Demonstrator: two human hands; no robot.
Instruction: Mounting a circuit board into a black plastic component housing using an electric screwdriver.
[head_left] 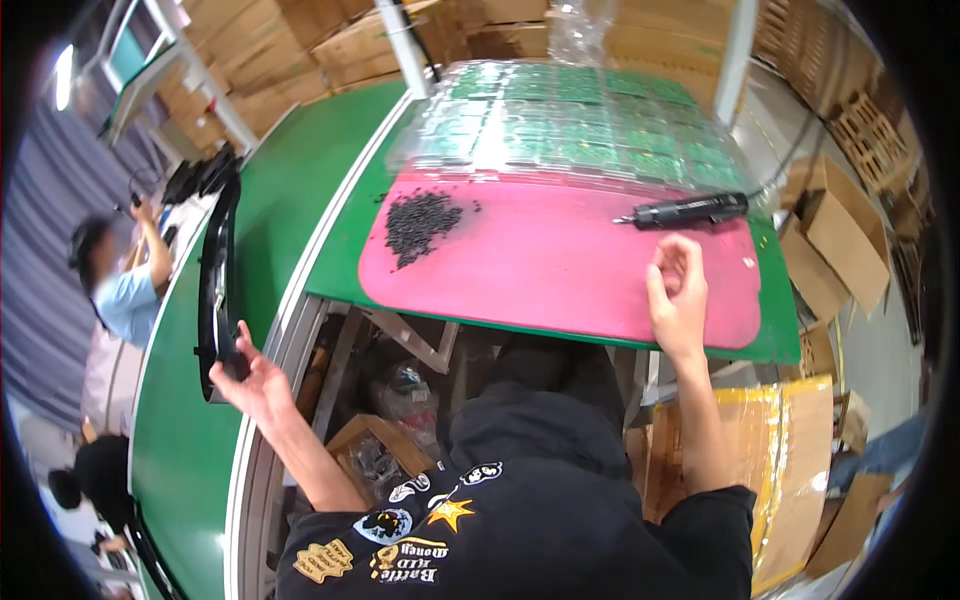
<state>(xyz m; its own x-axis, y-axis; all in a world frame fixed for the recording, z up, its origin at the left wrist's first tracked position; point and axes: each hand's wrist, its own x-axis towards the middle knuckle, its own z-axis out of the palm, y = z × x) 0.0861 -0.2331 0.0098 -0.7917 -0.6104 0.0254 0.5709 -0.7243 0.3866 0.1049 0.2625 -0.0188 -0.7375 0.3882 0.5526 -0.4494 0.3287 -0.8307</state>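
Note:
My left hand point(255, 383) grips the near end of a long, curved black plastic housing point(216, 290), which lies along the green conveyor belt at my left. Over the right part of a pink mat point(540, 265), my right hand point(679, 290) is raised with fingers curled; whether anything small sits in them cannot be made out. Just beyond it a black electric screwdriver point(690, 210) rests on the mat, its bit pointing left. A pile of small black screws point(418, 224) is spread on the mat's left side.
Clear plastic trays of green circuit boards point(570, 115) are stacked behind the mat. The green conveyor belt point(185, 450) runs along my left, with two people working on its far side. Open cardboard boxes point(835, 225) stand at the right, and a taped carton point(790, 470) sits below the table.

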